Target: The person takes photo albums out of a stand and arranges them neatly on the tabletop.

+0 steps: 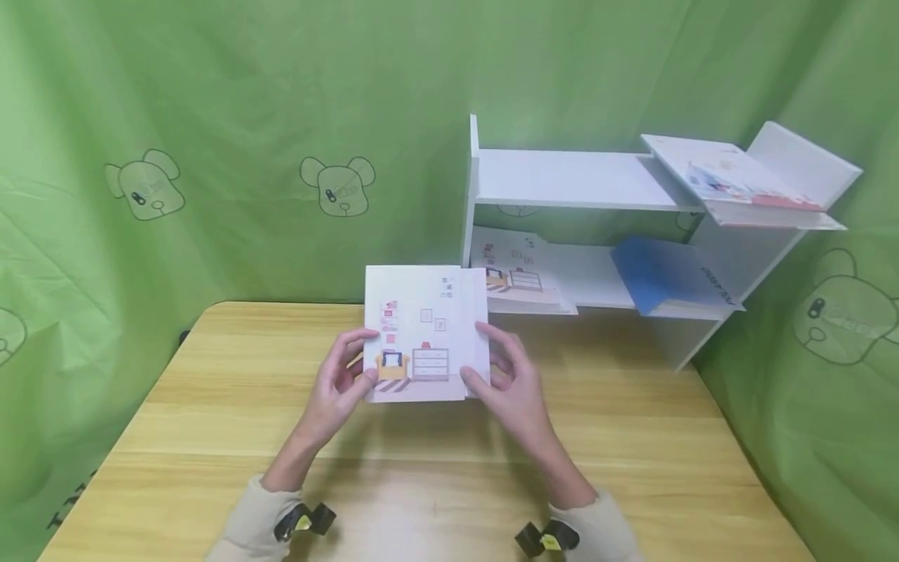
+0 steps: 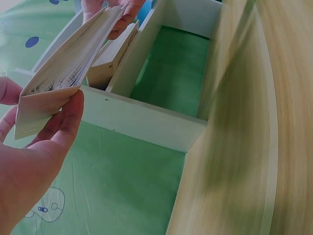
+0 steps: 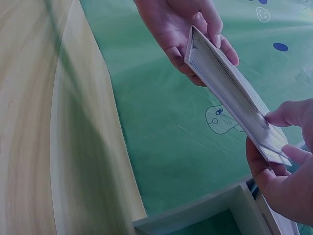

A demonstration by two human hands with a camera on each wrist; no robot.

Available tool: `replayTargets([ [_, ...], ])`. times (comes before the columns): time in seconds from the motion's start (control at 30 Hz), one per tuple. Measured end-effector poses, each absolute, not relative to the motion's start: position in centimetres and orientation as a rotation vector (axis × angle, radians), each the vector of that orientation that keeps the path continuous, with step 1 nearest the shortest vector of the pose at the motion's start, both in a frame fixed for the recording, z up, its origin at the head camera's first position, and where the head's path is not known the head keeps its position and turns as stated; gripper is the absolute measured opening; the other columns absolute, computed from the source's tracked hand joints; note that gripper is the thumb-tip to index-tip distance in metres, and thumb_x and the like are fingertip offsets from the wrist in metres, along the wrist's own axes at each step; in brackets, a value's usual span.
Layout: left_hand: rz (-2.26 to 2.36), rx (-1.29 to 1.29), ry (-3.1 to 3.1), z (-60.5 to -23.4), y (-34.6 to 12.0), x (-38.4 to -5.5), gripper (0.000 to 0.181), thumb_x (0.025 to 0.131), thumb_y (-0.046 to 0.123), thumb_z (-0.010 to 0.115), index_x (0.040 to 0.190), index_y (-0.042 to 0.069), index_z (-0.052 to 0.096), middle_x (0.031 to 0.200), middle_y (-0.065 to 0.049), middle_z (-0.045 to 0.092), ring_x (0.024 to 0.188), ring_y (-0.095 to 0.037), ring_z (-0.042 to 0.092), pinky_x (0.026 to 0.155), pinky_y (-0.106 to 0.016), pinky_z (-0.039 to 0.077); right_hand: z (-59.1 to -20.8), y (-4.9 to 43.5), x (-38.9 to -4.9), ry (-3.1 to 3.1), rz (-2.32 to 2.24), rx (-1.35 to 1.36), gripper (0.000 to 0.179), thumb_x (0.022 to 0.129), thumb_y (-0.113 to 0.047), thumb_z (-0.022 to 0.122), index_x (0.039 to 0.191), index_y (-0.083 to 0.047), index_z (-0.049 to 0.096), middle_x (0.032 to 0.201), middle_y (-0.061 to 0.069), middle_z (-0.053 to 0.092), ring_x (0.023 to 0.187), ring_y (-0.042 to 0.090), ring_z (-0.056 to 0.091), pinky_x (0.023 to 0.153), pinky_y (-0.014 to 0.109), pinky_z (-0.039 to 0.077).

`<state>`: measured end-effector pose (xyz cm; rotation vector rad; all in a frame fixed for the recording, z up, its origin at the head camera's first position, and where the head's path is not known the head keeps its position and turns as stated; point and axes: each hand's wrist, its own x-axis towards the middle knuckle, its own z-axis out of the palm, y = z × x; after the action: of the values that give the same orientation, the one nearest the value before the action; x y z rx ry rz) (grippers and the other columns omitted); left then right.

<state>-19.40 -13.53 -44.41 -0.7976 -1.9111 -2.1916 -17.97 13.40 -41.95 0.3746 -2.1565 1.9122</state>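
Observation:
Both hands hold one white book (image 1: 421, 328) upright-tilted above the wooden table, its printed cover facing the head camera. The cover shows a yellow armchair and a chest of drawers. My left hand (image 1: 337, 375) grips the left side, thumb in front and fingers curled behind; in the left wrist view this hand (image 2: 39, 156) is at the book's flat spine (image 2: 44, 105). On the opposite side my right hand (image 1: 516, 382) pinches a pale strip that sticks out past the cover's edge. The right wrist view shows the page edges (image 3: 230, 88) slightly fanned near the right thumb.
Behind and to the right stands a white two-level shelf (image 1: 562, 179). Its lower level bears a similar illustrated book (image 1: 516, 265) and a blue book (image 1: 639, 273); a picture-covered book (image 1: 744, 176) lies slanted on top. A green curtain (image 1: 239, 101) surrounds the wooden table (image 1: 421, 484).

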Motion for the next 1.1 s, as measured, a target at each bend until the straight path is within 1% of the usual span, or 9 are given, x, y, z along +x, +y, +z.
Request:
replayTargets([
  [0.33, -2.163, -0.75, -1.946, -44.3, -14.9, -19.4, 0.051, 0.094, -0.015, 0.051, 0.142, -0.002, 0.042, 0.14, -0.027, 0.047, 0.118, -0.03, 0.061, 0.092, -0.035, 0.061, -42.2, 12.0, -18.5, -2.129, 1.933, 0.403, 0.065, 0.086, 0.007, 0.076, 0.144, -0.012, 0.056, 0.13, 0.014, 0.05, 0.113, 0.038, 0.064, 0.078, 0.036, 0.065],
  [0.63, -2.127, -0.688, -1.978, -44.2, -15.9, -19.3, 0.051, 0.094, -0.014, 0.051, 0.143, -0.002, 0.042, 0.143, -0.026, 0.047, 0.121, -0.028, 0.06, 0.095, -0.033, 0.059, -42.4, 10.6, -19.1, -2.121, 1.954, 0.4, 0.066, 0.085, 0.008, 0.075, 0.145, -0.009, 0.055, 0.131, 0.015, 0.051, 0.112, 0.038, 0.065, 0.078, 0.035, 0.064],
  [0.8, -2.105, -0.657, -1.998, -44.2, -16.5, -19.4, 0.052, 0.094, -0.015, 0.05, 0.144, -0.001, 0.043, 0.144, -0.026, 0.047, 0.122, -0.028, 0.06, 0.096, -0.033, 0.058, -42.6, 9.9, -19.4, -2.119, 1.957, 0.396, 0.065, 0.085, 0.008, 0.075, 0.144, -0.009, 0.055, 0.13, 0.014, 0.051, 0.111, 0.036, 0.065, 0.079, 0.034, 0.064],
  [1.1, -2.076, -0.591, -2.009, -44.1, -17.4, -19.6, 0.052, 0.094, -0.015, 0.047, 0.144, -0.002, 0.042, 0.145, -0.027, 0.046, 0.123, -0.024, 0.06, 0.094, -0.033, 0.059, -43.3, 8.6, -20.2, -2.073, 1.974, 0.436, 0.064, 0.085, 0.008, 0.075, 0.144, -0.008, 0.056, 0.129, 0.013, 0.052, 0.103, 0.034, 0.066, 0.077, 0.036, 0.065],
])
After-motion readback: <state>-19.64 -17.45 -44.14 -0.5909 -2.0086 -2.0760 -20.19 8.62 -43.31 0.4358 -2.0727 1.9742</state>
